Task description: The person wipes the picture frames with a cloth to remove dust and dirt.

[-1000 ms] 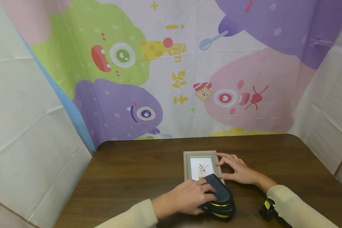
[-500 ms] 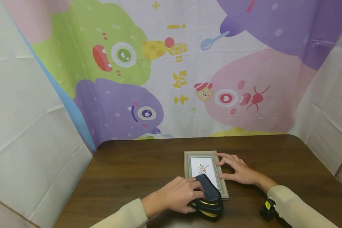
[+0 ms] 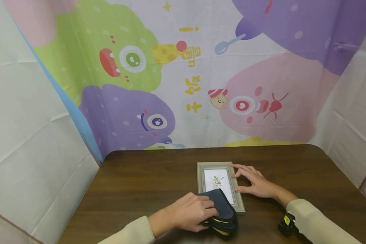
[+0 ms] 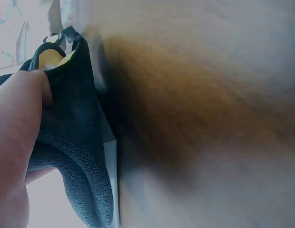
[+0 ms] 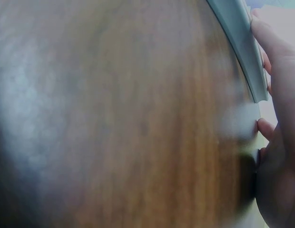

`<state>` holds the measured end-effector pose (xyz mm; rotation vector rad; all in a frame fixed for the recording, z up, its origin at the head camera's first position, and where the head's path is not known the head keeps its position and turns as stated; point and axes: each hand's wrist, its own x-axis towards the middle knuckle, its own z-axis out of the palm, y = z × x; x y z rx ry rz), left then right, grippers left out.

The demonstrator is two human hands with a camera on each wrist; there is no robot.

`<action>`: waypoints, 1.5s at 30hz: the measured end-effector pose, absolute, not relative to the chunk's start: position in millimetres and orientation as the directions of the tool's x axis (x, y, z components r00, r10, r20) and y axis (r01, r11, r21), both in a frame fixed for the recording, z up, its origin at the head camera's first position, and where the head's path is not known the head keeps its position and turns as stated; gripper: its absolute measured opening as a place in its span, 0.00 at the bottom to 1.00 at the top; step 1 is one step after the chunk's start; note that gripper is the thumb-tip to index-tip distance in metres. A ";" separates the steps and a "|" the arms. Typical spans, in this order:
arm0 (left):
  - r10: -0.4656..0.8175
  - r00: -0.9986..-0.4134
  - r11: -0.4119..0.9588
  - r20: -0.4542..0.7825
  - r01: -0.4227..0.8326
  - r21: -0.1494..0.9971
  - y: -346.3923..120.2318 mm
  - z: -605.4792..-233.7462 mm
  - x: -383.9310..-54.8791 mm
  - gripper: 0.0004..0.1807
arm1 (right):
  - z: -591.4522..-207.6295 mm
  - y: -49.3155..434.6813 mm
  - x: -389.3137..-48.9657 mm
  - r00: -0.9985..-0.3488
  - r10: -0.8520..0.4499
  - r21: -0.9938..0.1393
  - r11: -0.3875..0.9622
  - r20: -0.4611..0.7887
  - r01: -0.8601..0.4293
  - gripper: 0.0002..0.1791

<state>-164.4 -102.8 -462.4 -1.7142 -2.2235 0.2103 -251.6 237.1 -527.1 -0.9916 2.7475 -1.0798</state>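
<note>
My left hand [image 3: 191, 211] grips a folded fleecy cloth [image 3: 221, 205], dark blue-grey with black edging and yellow showing between its layers. The cloth lies over the lower part of a picture frame [image 3: 199, 176], pale beige-grey around a floral print. Close up in the left wrist view, curled fingers [image 4: 24, 95] hold the bunched cloth [image 4: 73, 118]. My right hand [image 3: 257, 182] rests at the frame's right side, fingers spread and touching its edge. The right wrist view has fingertips [image 5: 257, 21] against the frame's side [image 5: 240, 45]. The frame's lower left corner is hidden.
All this sits on a dark brown wooden table [image 3: 140, 179]. A printed cartoon curtain [image 3: 198, 128] hangs behind the far edge, with white panels [image 3: 33, 135] at the sides. A small black device [image 3: 286, 224] is strapped at my right wrist.
My left hand and the cloth have moved left and slightly nearer, uncovering the frame's lower right corner. The right hand and the frame stay almost still.
</note>
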 end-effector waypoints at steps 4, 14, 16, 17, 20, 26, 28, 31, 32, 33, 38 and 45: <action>0.970 -0.175 0.224 0.169 0.914 -0.338 -107.3 -464.7 -159.1 0.24 | -527.2 237.4 -252.4 -0.795 -0.571 -0.616 0.557 0.204 -0.557 0.15; 0.962 -0.224 0.265 0.153 0.900 -0.346 -120.4 -472.6 -157.7 0.32 | -528.6 237.6 -252.3 -0.800 -0.567 -0.618 0.562 0.197 -0.550 0.16; 0.962 -0.237 0.271 0.139 0.899 -0.343 -123.1 -472.5 -158.2 0.35 | -528.1 237.3 -252.2 -0.798 -0.568 -0.618 0.559 0.200 -0.553 0.16; 0.961 -0.243 0.273 0.131 0.899 -0.343 -124.1 -472.4 -158.5 0.37 | -527.6 237.2 -252.1 -0.798 -0.568 -0.618 0.558 0.202 -0.553 0.16; 0.960 -0.257 0.279 0.110 0.899 -0.336 -126.1 -472.5 -159.2 0.41 | -526.1 237.0 -251.8 -0.799 -0.566 -0.615 0.561 0.204 -0.554 0.16; 0.954 -0.284 0.298 0.093 0.901 -0.315 -126.8 -475.9 -160.0 0.42 | -527.0 236.7 -252.2 -0.799 -0.567 -0.614 0.563 0.201 -0.553 0.16; 0.954 -0.284 0.300 0.096 0.898 -0.321 -126.6 -476.6 -160.1 0.42 | -528.1 236.6 -252.2 -0.799 -0.567 -0.616 0.561 0.202 -0.554 0.16; 0.955 -0.277 0.296 0.106 0.900 -0.318 -125.9 -477.3 -159.9 0.40 | -529.9 236.9 -251.4 -0.798 -0.567 -0.613 0.561 0.204 -0.556 0.16; 0.956 -0.274 0.295 0.109 0.901 -0.318 -125.6 -477.6 -159.7 0.39 | -530.4 237.2 -251.0 -0.798 -0.567 -0.614 0.561 0.204 -0.556 0.16; 0.956 -0.271 0.293 0.112 0.902 -0.317 -125.2 -477.8 -159.6 0.39 | -530.8 237.4 -250.6 -0.798 -0.567 -0.615 0.561 0.203 -0.554 0.16; 0.957 -0.261 0.288 0.124 0.902 -0.321 -123.5 -479.8 -159.5 0.38 | -530.5 237.8 -249.7 -0.798 -0.568 -0.623 0.554 0.202 -0.552 0.16; 0.956 -0.268 0.293 0.119 0.897 -0.332 -118.5 -479.3 -161.0 0.37 | -528.6 237.4 -252.8 -0.791 -0.574 -0.613 0.553 0.211 -0.564 0.16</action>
